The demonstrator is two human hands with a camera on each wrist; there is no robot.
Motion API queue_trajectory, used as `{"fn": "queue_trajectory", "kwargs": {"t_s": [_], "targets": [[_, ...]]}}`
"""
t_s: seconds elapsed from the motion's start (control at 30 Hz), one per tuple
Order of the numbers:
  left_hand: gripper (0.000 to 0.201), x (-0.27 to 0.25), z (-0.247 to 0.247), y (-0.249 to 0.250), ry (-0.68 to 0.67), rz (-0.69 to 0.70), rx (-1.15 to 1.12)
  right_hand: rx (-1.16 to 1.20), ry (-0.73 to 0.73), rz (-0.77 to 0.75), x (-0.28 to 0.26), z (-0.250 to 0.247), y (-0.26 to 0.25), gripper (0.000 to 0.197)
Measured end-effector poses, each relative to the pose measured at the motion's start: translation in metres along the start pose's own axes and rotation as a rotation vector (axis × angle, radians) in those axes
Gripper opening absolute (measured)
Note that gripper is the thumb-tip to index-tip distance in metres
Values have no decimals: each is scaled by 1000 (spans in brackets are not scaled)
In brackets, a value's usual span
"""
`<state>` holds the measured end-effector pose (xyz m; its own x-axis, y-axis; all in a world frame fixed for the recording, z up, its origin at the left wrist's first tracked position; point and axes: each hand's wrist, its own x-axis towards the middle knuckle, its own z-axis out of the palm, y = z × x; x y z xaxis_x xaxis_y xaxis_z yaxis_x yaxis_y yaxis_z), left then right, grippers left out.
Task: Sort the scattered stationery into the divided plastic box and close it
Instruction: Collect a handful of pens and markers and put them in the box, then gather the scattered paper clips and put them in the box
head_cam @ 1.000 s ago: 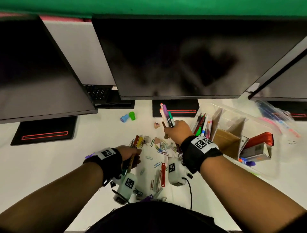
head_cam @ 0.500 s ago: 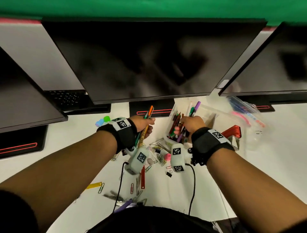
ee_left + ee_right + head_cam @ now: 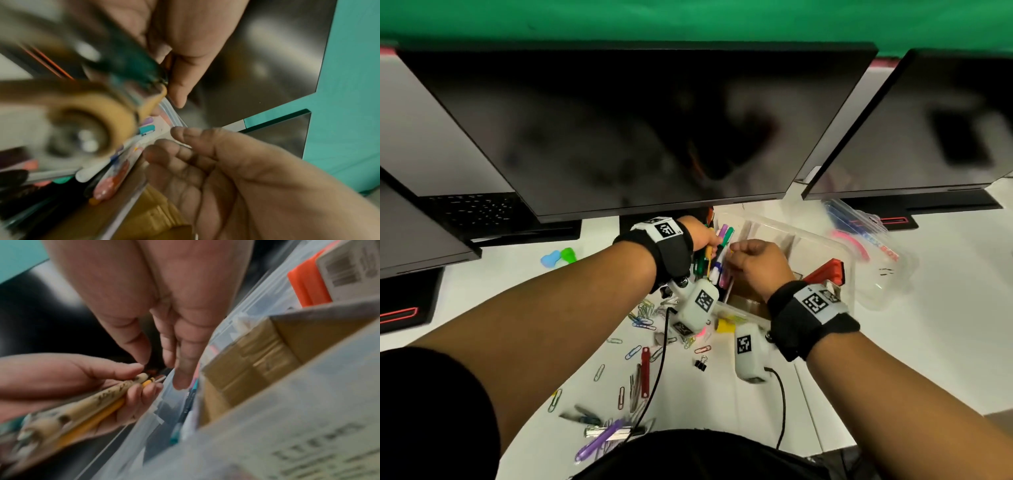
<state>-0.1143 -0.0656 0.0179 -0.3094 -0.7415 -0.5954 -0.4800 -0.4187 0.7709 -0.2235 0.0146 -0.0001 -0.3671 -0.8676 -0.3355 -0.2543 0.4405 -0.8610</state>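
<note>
The clear divided plastic box point(image 3: 822, 240) lies open at the right under the monitors. Its left compartment holds several markers and pens point(image 3: 722, 236). My left hand point(image 3: 705, 236) grips a bundle of pencils and pens point(image 3: 98, 404) at that compartment's left wall; a green pen point(image 3: 131, 68) and a yellow pencil show in the bundle. My right hand point(image 3: 753, 257) hovers over the box beside it, fingers loose and empty point(image 3: 195, 154). Its fingertips point(image 3: 180, 382) point down at the compartment wall.
Paper clips point(image 3: 643, 315), a black binder clip point(image 3: 700, 362), a red strip point(image 3: 644, 371) and a purple pen point(image 3: 599, 442) lie scattered on the white desk. A red stapler point(image 3: 825, 272) sits in the box. The lid point(image 3: 876, 260) lies at the right. Monitors overhang the back.
My left hand has carried its bundle right, up to the box. My right hand has let its markers go into the left compartment and now holds nothing.
</note>
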Motion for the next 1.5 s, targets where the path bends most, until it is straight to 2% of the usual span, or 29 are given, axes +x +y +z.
{"fn": "queue_trajectory", "kwargs": {"t_s": [0.07,0.13,0.23,0.33,0.4,0.5,0.6,0.7,0.8,0.87,0.93,1.03,1.1,1.2,1.3,1.5], "targets": [[35,7,7,4,71,50,270,-111,9,-107,-8,-7,9,14],[52,9,14,6,128,120,405,-205,1,-192,-14,-10,19,14],[56,12,25,3,102,167,565,-300,-52,-228,-18,-11,36,16],[67,15,28,-3,57,144,666,-374,-93,-316,-23,-9,47,20],[63,13,27,-7,17,142,726,-428,-103,-376,-26,-8,50,21],[43,7,27,-14,-64,143,800,-512,-101,-415,-28,-6,52,23],[37,0,25,-20,-116,143,833,-571,-93,-440,-28,-4,52,23],[38,-9,19,-20,-123,148,728,-607,-22,-486,-28,-4,52,22],[38,-17,2,-22,-133,130,288,-633,88,-583,-29,1,46,18],[37,-26,-17,-29,-128,97,25,-613,96,-693,-31,11,36,14],[33,-32,-39,-40,-31,114,30,-622,26,-775,-34,24,23,14],[27,-38,-72,-69,124,134,195,-716,-165,-834,-40,50,13,14],[26,-43,-89,-94,157,135,306,-854,-287,-828,-46,67,13,16],[28,-49,-102,-123,137,144,537,-1174,-410,-677,-54,80,24,25],[28,-52,-108,-143,156,111,723,-1385,-444,-570,-56,77,41,34],[32,-40,-121,-165,235,11,872,-1393,-537,-411,-47,60,73,54]]}}
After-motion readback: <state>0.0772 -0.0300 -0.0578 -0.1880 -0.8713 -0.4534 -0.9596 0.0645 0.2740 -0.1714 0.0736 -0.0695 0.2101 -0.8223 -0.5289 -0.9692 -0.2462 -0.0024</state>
